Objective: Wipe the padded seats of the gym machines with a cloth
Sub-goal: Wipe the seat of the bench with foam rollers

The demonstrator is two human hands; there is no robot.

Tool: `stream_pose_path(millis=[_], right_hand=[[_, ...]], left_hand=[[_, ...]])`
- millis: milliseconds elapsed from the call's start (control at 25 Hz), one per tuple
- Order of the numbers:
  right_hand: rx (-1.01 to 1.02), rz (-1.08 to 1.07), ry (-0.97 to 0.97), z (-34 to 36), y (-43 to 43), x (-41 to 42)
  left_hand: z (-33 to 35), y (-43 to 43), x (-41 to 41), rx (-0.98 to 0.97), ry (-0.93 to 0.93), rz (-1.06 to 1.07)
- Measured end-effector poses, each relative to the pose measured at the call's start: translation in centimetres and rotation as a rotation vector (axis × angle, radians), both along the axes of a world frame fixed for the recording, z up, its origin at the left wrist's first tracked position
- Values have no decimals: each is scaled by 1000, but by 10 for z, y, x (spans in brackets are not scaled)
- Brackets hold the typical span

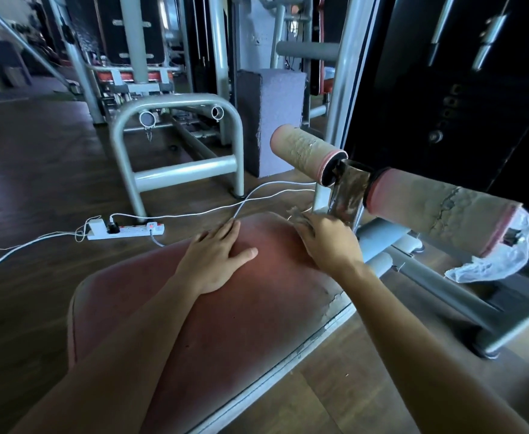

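A worn red padded seat [225, 324] fills the lower middle of the head view, its right edge cracked and peeling. My left hand [216, 258] lies flat on the seat's far part, fingers straight. My right hand [329, 242] is at the seat's far right corner, pressing down on a greyish cloth [297, 214]. Only a frayed bit of the cloth shows past the fingers. Whether the fingers curl round the cloth is hidden.
Two worn roller pads [304, 151] [445, 214] stick out just past the seat on the right, with a plastic bag [492, 264] hanging below. A white power strip [125, 230] and cables lie on the wooden floor at left. A grey steel frame [178, 164] stands behind.
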State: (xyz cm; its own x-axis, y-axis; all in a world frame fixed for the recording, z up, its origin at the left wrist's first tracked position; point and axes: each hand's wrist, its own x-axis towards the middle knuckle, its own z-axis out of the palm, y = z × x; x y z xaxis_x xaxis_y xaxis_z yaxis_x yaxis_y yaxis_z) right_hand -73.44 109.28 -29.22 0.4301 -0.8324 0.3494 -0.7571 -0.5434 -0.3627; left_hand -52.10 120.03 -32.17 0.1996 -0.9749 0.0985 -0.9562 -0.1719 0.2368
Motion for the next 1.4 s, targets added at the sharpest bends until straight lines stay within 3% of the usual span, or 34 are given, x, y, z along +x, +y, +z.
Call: stream_pose_path(millis=[120, 200, 280, 400, 480, 800, 960, 1400], right_hand=[[-63, 68, -68, 8, 25, 5], [-6, 68, 64, 0, 38, 11], [44, -44, 247, -10, 50, 11], [139, -222, 229, -12, 68, 7], [85, -254, 279, -15, 76, 11], [-5, -420, 291, -26, 78, 25], [43, -446, 264, -17, 92, 30], [74, -590, 225, -24, 150, 67]], left_hand=[[3, 1, 0, -21, 10, -7], [2, -1, 1, -26, 40, -4], [2, -2, 5, -44, 106, -25], [4, 3, 19, -56, 276, -126], [8, 10, 41, 8, 325, -259], [5, 21, 106, 138, 254, -559], [7, 15, 113, 205, 131, -630], [13, 22, 116, 138, 89, -701]])
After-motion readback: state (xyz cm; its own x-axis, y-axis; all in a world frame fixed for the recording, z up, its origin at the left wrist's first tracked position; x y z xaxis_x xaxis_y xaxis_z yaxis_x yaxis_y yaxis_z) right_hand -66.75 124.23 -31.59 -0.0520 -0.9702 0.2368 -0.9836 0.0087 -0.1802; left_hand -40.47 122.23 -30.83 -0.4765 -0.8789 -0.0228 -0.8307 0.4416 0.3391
